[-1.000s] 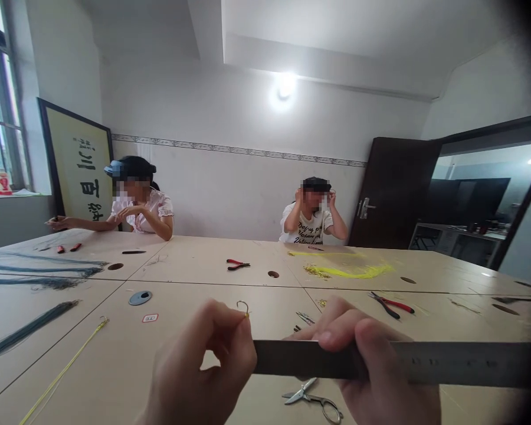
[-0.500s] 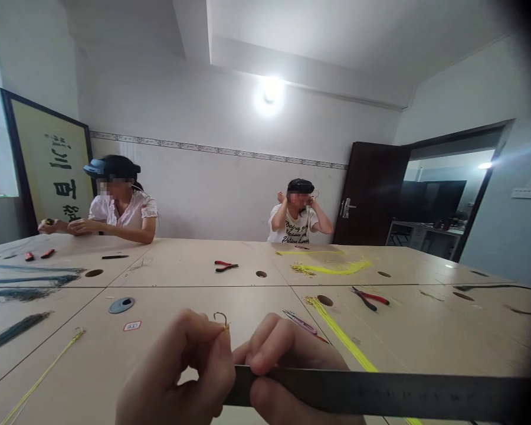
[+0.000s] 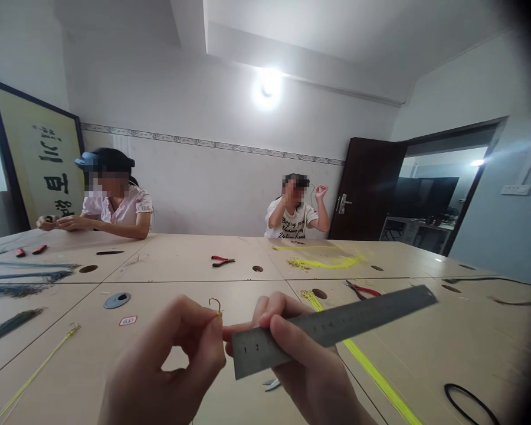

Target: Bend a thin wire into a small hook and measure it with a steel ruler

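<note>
My left hand [image 3: 168,366] pinches a small gold hook [image 3: 215,305] between thumb and forefinger, its curved end sticking up. My right hand [image 3: 310,366] grips a steel ruler [image 3: 331,327] by its near end; the ruler tilts up and away to the right. The ruler's near corner sits just right of my left fingertips. A bundle of yellow cord [image 3: 363,360] runs across the table under the ruler.
Two people sit at the far side of the long beige table [image 3: 186,265]. Red-handled pliers [image 3: 222,260] and another pair [image 3: 361,289] lie mid-table. A second yellow cord bundle [image 3: 323,262], dark cords [image 3: 22,274], a thin yellow cord [image 3: 35,372], small scissors [image 3: 272,385] and a black loop [image 3: 469,401] lie around.
The ruler has swung from lying level across the bottom of the view to tilting up to the right. The view has turned slightly right. The far person lowered one hand from the head.
</note>
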{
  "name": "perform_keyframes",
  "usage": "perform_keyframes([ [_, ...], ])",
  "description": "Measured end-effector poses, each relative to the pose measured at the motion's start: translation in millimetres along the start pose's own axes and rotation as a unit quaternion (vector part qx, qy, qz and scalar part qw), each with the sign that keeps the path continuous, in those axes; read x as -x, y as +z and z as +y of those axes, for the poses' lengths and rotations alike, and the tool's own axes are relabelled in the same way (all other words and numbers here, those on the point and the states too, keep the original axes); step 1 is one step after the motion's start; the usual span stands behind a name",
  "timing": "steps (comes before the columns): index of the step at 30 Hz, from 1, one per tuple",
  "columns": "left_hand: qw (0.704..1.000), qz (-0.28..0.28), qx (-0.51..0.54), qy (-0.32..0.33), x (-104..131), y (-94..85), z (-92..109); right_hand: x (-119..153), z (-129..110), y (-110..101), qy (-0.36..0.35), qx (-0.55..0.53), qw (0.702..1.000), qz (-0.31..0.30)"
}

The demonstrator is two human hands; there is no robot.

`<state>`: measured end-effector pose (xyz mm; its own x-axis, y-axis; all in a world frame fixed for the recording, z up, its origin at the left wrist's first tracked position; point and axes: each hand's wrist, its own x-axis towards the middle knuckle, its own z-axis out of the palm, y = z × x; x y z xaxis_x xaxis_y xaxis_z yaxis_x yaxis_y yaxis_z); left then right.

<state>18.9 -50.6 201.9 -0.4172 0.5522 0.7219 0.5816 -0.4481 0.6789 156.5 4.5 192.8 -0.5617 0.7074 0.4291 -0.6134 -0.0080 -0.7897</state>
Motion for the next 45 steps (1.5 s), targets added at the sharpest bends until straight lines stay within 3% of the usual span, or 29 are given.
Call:
perform_keyframes([
  [3, 0.982, -0.010, -0.090, 0.166, -5, -4.4, -17, -3, 4, -3, 0.013, -0.009, 0.999, 0.028],
  [6, 0.970, -0.021, -0.114, 0.212, -7, -6.2, -24, -3, 8, -3, 0.000, 0.016, 0.998, 0.067],
  [11, 0.981, 0.026, -0.103, 0.164, -2, -5.1, -24, -4, 10, -2, -0.006, 0.036, 0.999, 0.010],
  [17, 0.985, 0.048, -0.100, 0.135, 1, -5.3, -23, -4, 10, -2, 0.004, 0.079, 0.996, 0.029],
  [22, 0.976, 0.042, -0.125, 0.172, -1, -7.0, -24, -2, 12, -1, 0.016, 0.092, 0.996, 0.008],
  [30, 0.976, 0.023, -0.114, 0.182, 0, -5.2, -26, -1, 29, -9, 0.151, 0.106, 0.983, 0.010],
  [39, 0.975, 0.021, -0.107, 0.196, -1, -5.8, -29, -1, 23, -3, 0.200, 0.190, 0.961, 0.014],
  [45, 0.963, 0.016, -0.137, 0.230, -4, -7.6, -28, 4, 5, 10, 0.305, 0.284, 0.909, 0.015],
])
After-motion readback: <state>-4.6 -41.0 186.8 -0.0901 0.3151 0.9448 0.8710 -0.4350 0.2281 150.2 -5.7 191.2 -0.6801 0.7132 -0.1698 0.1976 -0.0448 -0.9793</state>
